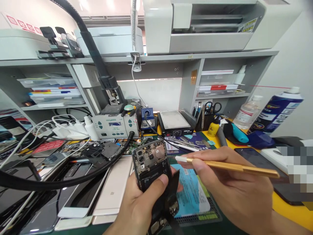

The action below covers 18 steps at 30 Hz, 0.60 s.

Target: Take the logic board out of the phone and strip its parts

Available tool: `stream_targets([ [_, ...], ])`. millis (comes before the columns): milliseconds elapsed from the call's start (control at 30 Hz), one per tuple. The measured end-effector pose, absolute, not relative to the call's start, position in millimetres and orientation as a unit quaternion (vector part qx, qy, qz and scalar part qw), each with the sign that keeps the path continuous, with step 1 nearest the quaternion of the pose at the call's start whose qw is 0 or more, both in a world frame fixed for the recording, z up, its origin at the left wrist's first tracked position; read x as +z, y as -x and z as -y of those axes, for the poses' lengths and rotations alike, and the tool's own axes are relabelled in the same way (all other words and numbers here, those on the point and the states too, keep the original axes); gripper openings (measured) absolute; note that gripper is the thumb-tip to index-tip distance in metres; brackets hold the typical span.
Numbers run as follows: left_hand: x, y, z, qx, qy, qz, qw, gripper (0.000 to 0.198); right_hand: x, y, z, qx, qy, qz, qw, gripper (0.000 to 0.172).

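My left hand (pixel 141 204) is closed around an opened smartphone (pixel 151 159), its thumb pressing on the black battery. Camera lenses and bare circuitry show at the phone's upper end. A dark flap (pixel 174 187) sticks out from its right side. Between thumb and fingers of my right hand (pixel 232 186) is a slim gold-coloured pen-like tool (pixel 227 165) with a white tip. That tip points left, a short way right of the phone, apart from it. Below the phone lies a blue-and-white printed packet (pixel 193 192) on a dark mat.
Several phones and a pale phone back (pixel 111 192) lie at left, crossed by a thick black hose (pixel 73 186). Behind stand a hot-air station (pixel 114 125), a heating plate (pixel 174 122) and a tool holder (pixel 207 114). Bottles and a blue spray can (pixel 276 109) stand at right.
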<state>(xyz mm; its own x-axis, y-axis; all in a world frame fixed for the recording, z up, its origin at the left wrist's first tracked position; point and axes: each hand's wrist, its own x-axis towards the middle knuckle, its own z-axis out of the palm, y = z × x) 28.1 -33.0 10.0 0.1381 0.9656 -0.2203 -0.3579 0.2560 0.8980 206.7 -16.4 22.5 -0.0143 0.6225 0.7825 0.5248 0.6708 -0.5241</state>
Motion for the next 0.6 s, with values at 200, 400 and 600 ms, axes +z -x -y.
stream_targets([
  [200,9.0,-26.6,33.0,0.498,-0.341,-0.414,0.681,0.049,25.8,-204.7,16.9,0.054,0.408,0.697,0.587,0.019],
  [400,8.9,-26.1,33.5,0.501,-0.345,-0.400,0.686,0.046,31.8,-201.3,13.9,0.156,0.395,0.673,0.606,0.013],
  [600,13.6,-23.9,34.7,0.492,-0.346,-0.387,0.699,0.041,31.8,-200.5,10.9,0.267,0.353,0.640,0.629,0.013],
])
